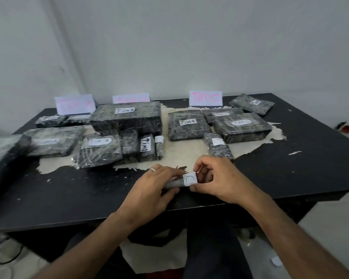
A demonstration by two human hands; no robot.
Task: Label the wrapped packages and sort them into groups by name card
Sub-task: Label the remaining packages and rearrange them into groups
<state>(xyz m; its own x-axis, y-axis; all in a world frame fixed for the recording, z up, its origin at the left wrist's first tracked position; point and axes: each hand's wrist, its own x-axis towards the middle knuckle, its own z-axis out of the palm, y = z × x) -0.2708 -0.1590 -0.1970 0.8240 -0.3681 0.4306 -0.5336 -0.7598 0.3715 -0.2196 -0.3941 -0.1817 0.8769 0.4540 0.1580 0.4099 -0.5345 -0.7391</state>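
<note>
At the near edge of the black desk (290,178), the left hand (149,190) grips a small wrapped roll (174,183); the right hand (220,180) pinches a white label (189,179) (marked C) onto it. Beyond lie labelled packages in three groups; the left (52,140) and middle (127,115) ones sit before blurred cards, the right (241,125) before the TIM C card (205,98).

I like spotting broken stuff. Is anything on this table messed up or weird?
Yes. The black table has its top layer peeled away in a big pale ragged patch under the packages, with small chips farther right. One package at the far right lies crooked beside the straighter ones.
</note>
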